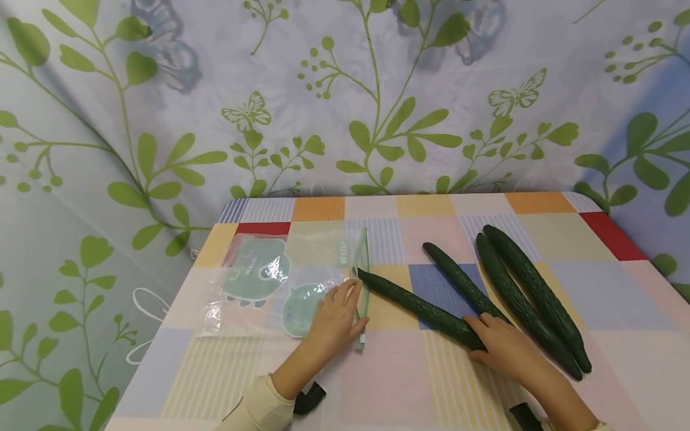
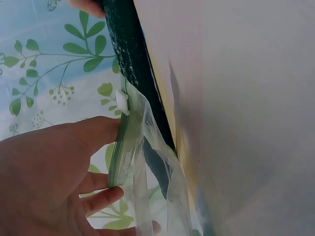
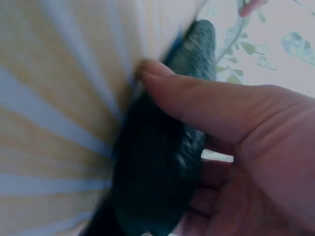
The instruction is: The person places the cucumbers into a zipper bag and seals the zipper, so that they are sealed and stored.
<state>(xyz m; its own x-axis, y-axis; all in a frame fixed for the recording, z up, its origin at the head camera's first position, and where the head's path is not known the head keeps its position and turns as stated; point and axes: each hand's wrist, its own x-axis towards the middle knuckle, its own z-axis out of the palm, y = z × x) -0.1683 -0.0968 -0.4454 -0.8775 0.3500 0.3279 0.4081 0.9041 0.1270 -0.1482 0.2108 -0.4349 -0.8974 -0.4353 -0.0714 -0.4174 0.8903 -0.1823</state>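
Note:
A clear zip bag (image 1: 323, 257) printed with green cartoon shapes lies on the left of the table, its green zip edge facing right. My left hand (image 1: 335, 314) pinches that edge near the white slider (image 2: 122, 102), holding the mouth apart. One cucumber (image 1: 420, 307) points its far tip into the bag's opening. My right hand (image 1: 504, 347) grips this cucumber near its other end, thumb (image 3: 172, 93) across it. Beside that hand lies a second cucumber (image 1: 463, 278), its near end hidden behind the hand.
Two more cucumbers (image 1: 528, 305) lie side by side at the right. A patchwork cloth (image 1: 377, 383) covers the table. Behind it hangs a leaf-patterned curtain (image 1: 302, 120). White cord loops (image 1: 145, 305) show past the table's left edge.

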